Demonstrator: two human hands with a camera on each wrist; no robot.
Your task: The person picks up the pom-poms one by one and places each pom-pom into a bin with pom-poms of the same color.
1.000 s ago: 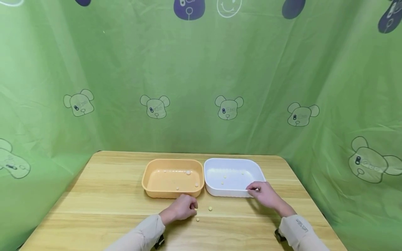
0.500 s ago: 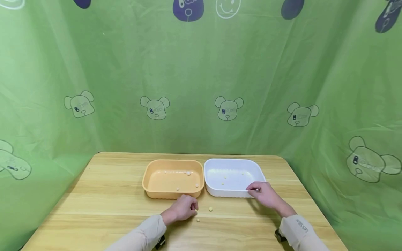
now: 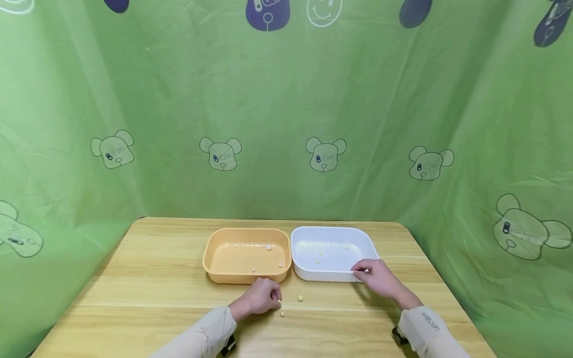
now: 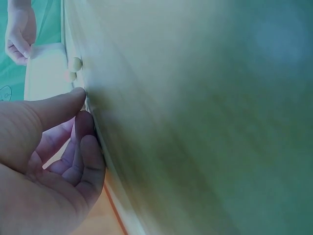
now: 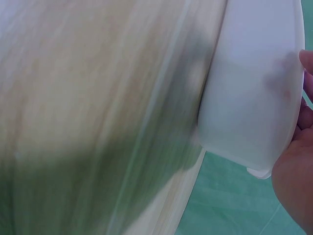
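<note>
My left hand [image 3: 259,296] rests low over the table before the orange tray [image 3: 215,277], thumb and fingers bent around a small yellow ball [image 3: 279,300]. From the left wrist that ball is hidden behind the thumb and fingertips. Two more yellow balls, one farther right [image 3: 300,298] and one nearer [image 3: 282,314], lie loose on the wood. My right hand [image 3: 378,277] is at the front right corner of the white tray [image 3: 322,275]. In the right wrist view its thumb [image 5: 306,59] meets the rim, and the other fingers are partly hidden behind the wall.
Several whitish balls, one larger [image 3: 268,247], lie in the orange tray. A few yellow balls [image 3: 320,253] are inside the white tray. Both trays stand side by side on the wooden table [image 3: 147,278]. Green cloth [image 3: 268,194] hangs behind and beside it.
</note>
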